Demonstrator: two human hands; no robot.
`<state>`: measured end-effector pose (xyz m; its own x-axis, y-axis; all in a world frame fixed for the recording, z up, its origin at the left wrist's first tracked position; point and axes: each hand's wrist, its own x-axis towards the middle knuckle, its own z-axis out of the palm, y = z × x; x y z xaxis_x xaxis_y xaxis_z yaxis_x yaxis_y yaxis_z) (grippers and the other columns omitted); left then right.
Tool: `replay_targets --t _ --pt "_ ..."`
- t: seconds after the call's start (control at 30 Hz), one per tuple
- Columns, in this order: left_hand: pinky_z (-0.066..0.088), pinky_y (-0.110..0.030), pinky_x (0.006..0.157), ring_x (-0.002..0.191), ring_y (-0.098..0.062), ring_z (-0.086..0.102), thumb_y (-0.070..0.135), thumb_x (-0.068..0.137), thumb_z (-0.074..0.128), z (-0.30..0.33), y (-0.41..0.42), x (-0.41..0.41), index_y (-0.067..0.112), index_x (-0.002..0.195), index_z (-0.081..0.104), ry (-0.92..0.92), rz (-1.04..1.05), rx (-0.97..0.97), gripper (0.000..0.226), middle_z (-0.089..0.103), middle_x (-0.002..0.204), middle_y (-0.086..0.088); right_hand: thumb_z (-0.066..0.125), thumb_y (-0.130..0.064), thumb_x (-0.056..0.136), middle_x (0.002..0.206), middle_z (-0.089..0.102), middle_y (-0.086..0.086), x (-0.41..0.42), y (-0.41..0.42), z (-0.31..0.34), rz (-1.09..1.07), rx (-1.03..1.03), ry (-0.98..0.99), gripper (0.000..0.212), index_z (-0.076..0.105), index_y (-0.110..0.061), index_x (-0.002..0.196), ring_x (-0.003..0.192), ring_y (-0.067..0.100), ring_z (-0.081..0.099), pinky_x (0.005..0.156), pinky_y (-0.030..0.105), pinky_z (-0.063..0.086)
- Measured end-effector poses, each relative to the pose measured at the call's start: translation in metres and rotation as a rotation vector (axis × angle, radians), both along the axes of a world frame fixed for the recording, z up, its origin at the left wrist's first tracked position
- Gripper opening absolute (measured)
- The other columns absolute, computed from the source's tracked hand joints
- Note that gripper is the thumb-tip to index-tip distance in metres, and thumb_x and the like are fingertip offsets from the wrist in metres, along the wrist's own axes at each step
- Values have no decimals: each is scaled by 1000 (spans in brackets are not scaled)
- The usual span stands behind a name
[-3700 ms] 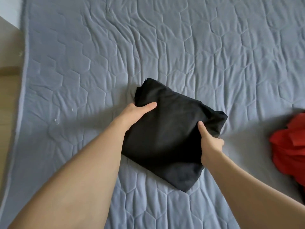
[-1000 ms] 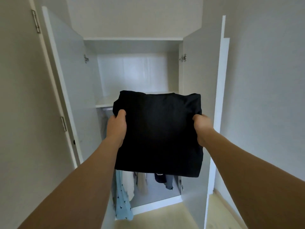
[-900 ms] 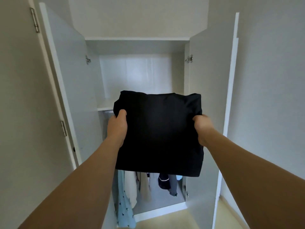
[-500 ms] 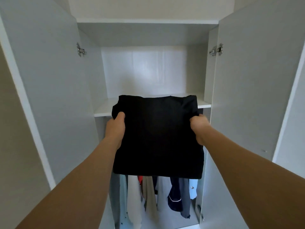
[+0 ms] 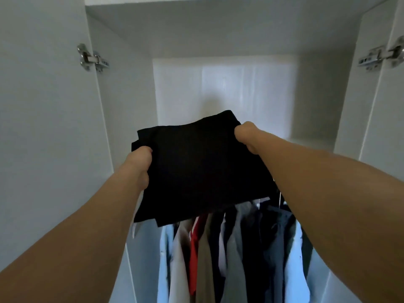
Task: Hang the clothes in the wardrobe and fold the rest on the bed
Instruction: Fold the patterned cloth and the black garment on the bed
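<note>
**Folded garment at upper wardrobe compartment**

White wardrobe [image 5: 218, 36], doors open; steel hinges [image 5: 93, 59] on both sides. Hanging shirts [image 5: 229, 248] crowd the rail below. Folded black cloth garment [image 5: 196, 169] held level at the white shelf [image 5: 306, 142] front edge. Left hand [image 5: 140, 162] clenches its left edge, right hand [image 5: 246, 135] its far right corner.

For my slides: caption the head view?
Both hands lift a folded black garment toward the wardrobe shelf.
</note>
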<state>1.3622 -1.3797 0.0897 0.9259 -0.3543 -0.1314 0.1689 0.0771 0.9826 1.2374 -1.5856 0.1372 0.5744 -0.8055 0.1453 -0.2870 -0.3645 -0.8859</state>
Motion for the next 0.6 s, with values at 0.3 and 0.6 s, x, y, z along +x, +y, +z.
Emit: replay_targets --t 0.3,0.6 --pt "47 -32 91 80 -19 57 11 97 43 12 -42 74 8 134 50 69 205 -110 38 61 113 -8 36 -4 97 126 51 20 142 -53 9 84 -247 171 34 43 8 129 103 26 50 80 27 36" --pt "47 -49 98 108 -34 60 11 95 41 -10 -78 138 9 123 60 292 211 -177 34 63 117 -14 42 -6 93 126 54 21 252 -82 12 151 -478 296 32 50 5 122 113 34 55 84 33 42"
